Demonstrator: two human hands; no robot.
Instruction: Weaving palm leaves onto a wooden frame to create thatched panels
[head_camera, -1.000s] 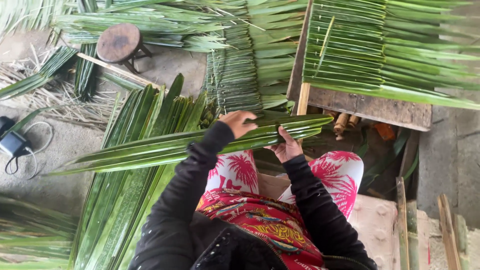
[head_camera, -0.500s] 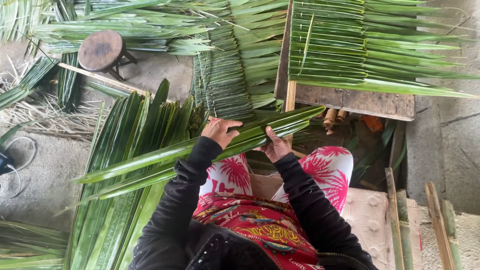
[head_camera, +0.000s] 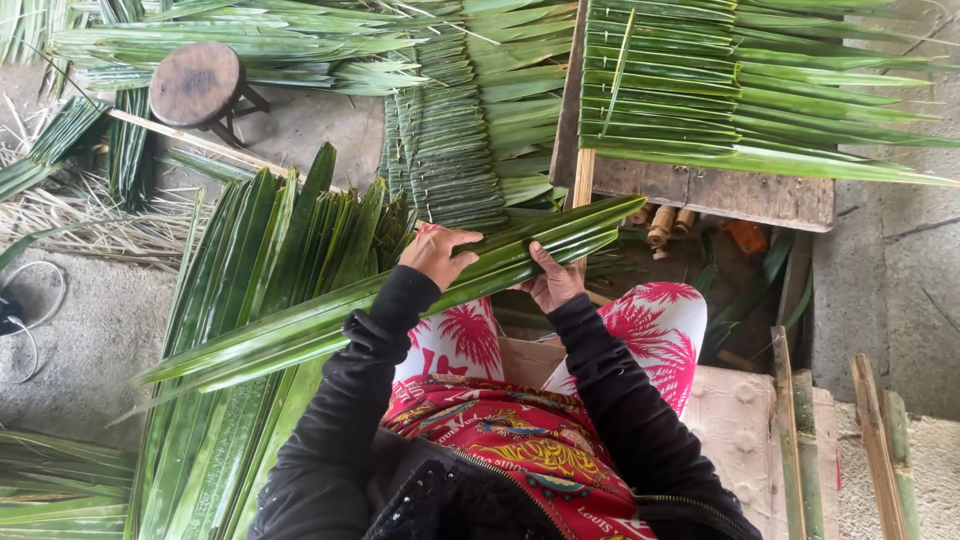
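Both hands, left hand (head_camera: 437, 254) and right hand (head_camera: 552, 282), grip long, glossy, blade-shaped palm leaves (head_camera: 330, 315).

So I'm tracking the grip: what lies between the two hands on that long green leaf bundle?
In the head view, only a short bare stretch of the long green palm leaf bundle separates left hand from right hand.

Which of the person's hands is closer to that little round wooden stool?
The left. The left hand grips the long green leaves on the side toward the round stool, which stands up and to its left. The right hand holds the same leaves farther off, nearer the wooden board.
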